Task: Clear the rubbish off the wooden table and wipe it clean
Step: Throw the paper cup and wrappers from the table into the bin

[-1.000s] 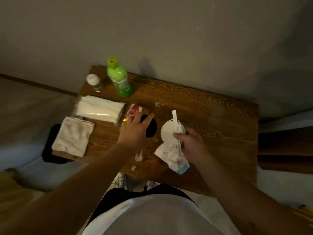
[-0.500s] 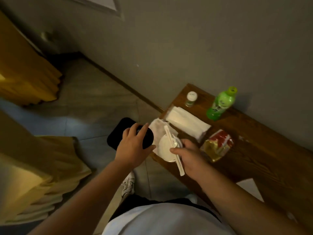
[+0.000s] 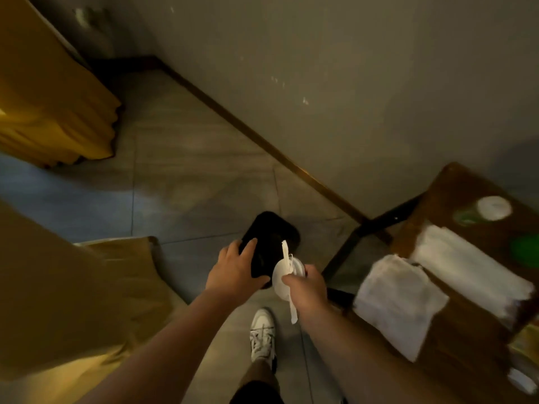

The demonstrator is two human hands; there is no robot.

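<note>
My left hand (image 3: 233,272) grips a black round cup (image 3: 260,268) just above the black rubbish bin (image 3: 272,228) on the floor; the two dark shapes blend together. Right beside it, my right hand (image 3: 307,288) holds a white round cup (image 3: 282,277) and a long white stick (image 3: 286,256), also over the bin's near edge. The wooden table (image 3: 455,185) fills the right side, with a white cloth (image 3: 399,304) at its corner.
On the table lie a white tissue pack (image 3: 469,266), a small white-capped bottle (image 3: 493,208), a blurred green bottle (image 3: 525,246) and a yellow snack wrapper (image 3: 526,341). Yellow fabric (image 3: 49,112) hangs at the left. My white shoe (image 3: 262,333) stands on the tiled floor.
I have turned left away from the table. Both hands carried the black cup and the white cup with its stick off the table to over the floor bin.
</note>
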